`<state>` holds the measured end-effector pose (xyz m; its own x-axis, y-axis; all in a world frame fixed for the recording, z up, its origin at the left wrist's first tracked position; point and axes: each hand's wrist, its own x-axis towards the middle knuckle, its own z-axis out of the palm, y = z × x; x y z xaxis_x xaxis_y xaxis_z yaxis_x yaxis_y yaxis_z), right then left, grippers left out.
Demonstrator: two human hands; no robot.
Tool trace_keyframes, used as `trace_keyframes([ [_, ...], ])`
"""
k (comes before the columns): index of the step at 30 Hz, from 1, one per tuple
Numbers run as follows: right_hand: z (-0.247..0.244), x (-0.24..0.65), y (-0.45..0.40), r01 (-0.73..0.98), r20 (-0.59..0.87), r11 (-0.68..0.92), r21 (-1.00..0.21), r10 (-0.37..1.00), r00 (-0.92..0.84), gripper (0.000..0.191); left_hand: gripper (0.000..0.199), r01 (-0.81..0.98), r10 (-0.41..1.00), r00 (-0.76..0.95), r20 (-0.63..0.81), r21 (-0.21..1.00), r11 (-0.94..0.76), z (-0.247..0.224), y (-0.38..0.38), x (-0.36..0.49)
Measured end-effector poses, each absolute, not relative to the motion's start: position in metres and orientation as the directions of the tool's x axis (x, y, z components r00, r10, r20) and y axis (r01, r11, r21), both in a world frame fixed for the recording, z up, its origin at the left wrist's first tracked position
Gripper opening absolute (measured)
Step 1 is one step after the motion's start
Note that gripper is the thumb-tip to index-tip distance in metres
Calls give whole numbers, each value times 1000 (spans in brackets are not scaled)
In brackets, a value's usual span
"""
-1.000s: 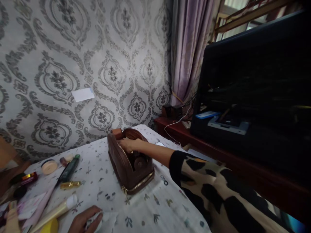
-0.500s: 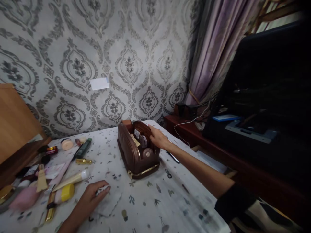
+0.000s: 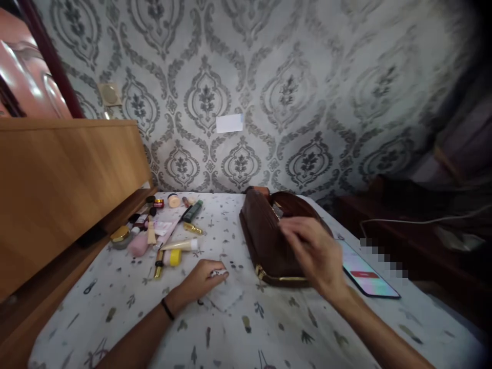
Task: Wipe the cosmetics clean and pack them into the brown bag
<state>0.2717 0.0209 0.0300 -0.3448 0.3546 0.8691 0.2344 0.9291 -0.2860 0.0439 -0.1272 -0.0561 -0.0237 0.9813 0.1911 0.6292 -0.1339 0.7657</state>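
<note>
A brown leather-look cosmetic bag point(image 3: 265, 241) with gold zip trim stands unzipped on the table, its lid tipped back. My right hand point(image 3: 319, 253) is at the front of its opening, thumb and fingers drawn together in a pinch. Whatever those fingers hold, if anything, is hidden. The hand covers most of the bag's contents. Left of the bag, my left hand point(image 3: 205, 277) rests low over the tablecloth, closed on a thin white tissue point(image 3: 228, 297) that spreads out beneath the fingers. A dark band circles the left wrist.
Makeup items lie at the left: a pink sponge point(image 3: 139, 244), a yellow-capped bottle point(image 3: 175, 257), a cream tube point(image 3: 179, 245), a green tube point(image 3: 193, 210) and a gold tube point(image 3: 192, 228). A lit phone point(image 3: 369, 271) lies right of the bag. A wooden board point(image 3: 73, 189) borders the left.
My view has swung left, bringing more makeup into sight. My right hand has left the bag's right rim and come to the front of its opening. My left hand keeps the tissue.
</note>
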Motion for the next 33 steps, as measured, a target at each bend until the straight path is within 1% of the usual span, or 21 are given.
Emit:
trace_keyframes([
  [2, 21, 254, -5, 58, 825, 951, -304, 294, -482, 15, 30, 608, 977, -35, 211, 780, -147, -58, -128, 43],
  [4, 3, 234, -23, -27, 764, 917, -399, 317, -562, 25, 30, 587, 971, -57, 232, 794, -156, -60, -128, 43],
  [5, -8, 224, -29, -47, 742, 885, -464, 359, -566, 32, 30, 578, 967, -73, 243, 800, -157, -61, -127, 42],
  [7, -31, 205, -37, -58, 652, 782, -621, 475, -590, 43, 31, 565, 956, -119, 268, 810, -157, -62, -127, 40],
  [10, -58, 177, -40, -35, 438, 531, -847, 657, -613, 53, 33, 549, 935, -188, 300, 822, -154, -63, -125, 37],
  [12, -67, 161, -37, -50, 326, 372, -927, 733, -597, 55, 32, 538, 923, -221, 316, 828, -155, -63, -124, 35],
  [14, -72, 146, -34, -74, 285, 298, -952, 770, -571, 54, 31, 528, 911, -247, 331, 834, -159, -63, -123, 33],
  [19, -79, 125, -28, -94, 315, 316, -944, 781, -539, 52, 28, 509, 878, -303, 370, 842, -179, -63, -123, 33],
  [23, -80, 125, -31, -114, 335, 334, -936, 741, -582, 50, 24, 505, 858, -330, 393, 842, -191, -60, -124, 36],
  [28, -75, 132, -34, -107, 311, 325, -940, 678, -666, 49, 25, 514, 817, -413, 402, 844, -156, -56, -125, 32],
  [33, -73, 133, -36, -91, 289, 322, -942, 646, -706, 45, 17, 518, 778, -475, 410, 845, -129, -54, -126, 26],
])
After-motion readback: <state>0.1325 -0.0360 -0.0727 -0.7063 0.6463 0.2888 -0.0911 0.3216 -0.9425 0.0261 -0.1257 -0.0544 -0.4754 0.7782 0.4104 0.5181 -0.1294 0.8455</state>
